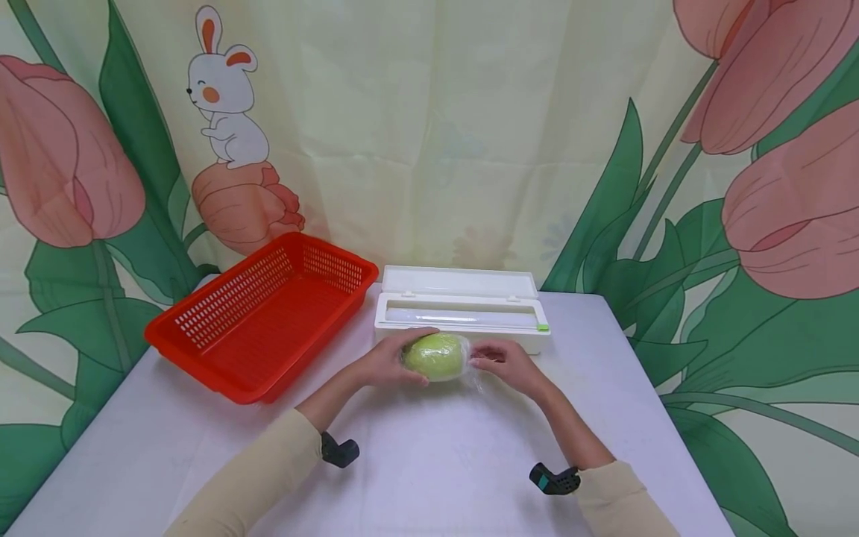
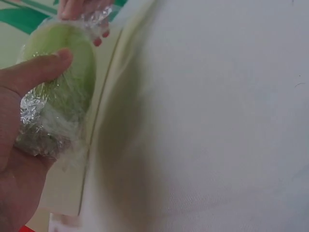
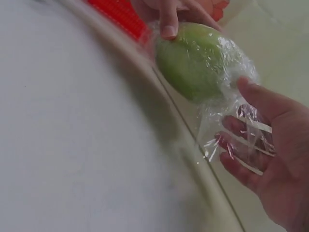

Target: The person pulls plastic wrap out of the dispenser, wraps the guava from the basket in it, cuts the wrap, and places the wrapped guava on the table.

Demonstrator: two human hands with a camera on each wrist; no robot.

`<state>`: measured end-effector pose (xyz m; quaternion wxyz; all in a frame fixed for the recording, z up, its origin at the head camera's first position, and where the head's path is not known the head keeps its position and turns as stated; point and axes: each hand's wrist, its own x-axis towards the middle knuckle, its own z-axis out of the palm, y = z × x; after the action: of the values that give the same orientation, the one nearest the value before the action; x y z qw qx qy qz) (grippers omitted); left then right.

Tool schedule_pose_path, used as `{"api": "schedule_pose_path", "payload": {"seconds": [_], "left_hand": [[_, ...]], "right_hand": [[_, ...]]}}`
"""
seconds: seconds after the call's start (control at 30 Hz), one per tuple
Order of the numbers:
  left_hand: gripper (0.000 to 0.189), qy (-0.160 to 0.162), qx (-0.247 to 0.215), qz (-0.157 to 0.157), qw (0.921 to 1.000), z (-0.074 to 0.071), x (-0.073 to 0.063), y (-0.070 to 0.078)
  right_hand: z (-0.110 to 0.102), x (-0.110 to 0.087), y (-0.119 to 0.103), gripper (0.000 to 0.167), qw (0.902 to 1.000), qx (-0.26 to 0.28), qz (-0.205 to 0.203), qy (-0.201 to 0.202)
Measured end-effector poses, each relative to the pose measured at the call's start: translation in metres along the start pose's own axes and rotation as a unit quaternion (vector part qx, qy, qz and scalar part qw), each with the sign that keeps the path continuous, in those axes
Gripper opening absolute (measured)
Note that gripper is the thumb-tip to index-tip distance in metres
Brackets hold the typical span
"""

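A green oval fruit (image 1: 436, 356) wrapped in clear cling film (image 3: 208, 128) is held above the table, lying on its side. My left hand (image 1: 389, 363) grips its left end, thumb on the near face and the other fingers mostly hidden behind. At the right end, my right hand (image 1: 508, 365) touches the loose film. Its thumb (image 3: 260, 99) rests against the film by the fruit, while its other fingers lie spread behind the clear sheet, apart from the thumb. Wrinkled film bunches at the left end too, near the left palm (image 2: 19, 188).
Just behind the fruit stands a white cling film box (image 1: 526, 341), lid (image 1: 463, 282) raised, with a film roll (image 1: 463, 317) inside. A red plastic basket (image 1: 315, 343) is on the left of the white-covered table (image 1: 429, 470). A printed curtain (image 1: 416, 134) hangs behind.
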<state>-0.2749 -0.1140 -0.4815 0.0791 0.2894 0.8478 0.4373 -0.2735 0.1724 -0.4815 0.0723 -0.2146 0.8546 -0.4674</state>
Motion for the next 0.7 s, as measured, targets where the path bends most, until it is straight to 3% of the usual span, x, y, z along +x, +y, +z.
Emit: {"api": "schedule_pose_path", "payload": {"seconds": [0.23,0.37,0.53,0.7], "left_hand": [[0.084,0.014,-0.008,-0.023,0.9996,-0.005,-0.001,-0.002],[0.084,0.013,-0.011,-0.023,0.9996,-0.006,-0.002,-0.002],[0.085,0.013,-0.009,-0.024,0.9996,-0.005,-0.003,-0.003],[0.084,0.01,-0.013,-0.016,0.9997,-0.002,-0.002,-0.004]], "right_hand": [[-0.005,-0.009,0.007,0.06,0.9986,0.019,0.033,-0.038],[-0.005,-0.011,0.009,0.043,0.9978,0.062,0.02,-0.011],[-0.006,-0.01,0.005,0.02,0.9902,0.138,-0.007,0.02],[-0.007,-0.005,-0.002,0.013,0.9859,0.159,-0.002,0.051]]}}
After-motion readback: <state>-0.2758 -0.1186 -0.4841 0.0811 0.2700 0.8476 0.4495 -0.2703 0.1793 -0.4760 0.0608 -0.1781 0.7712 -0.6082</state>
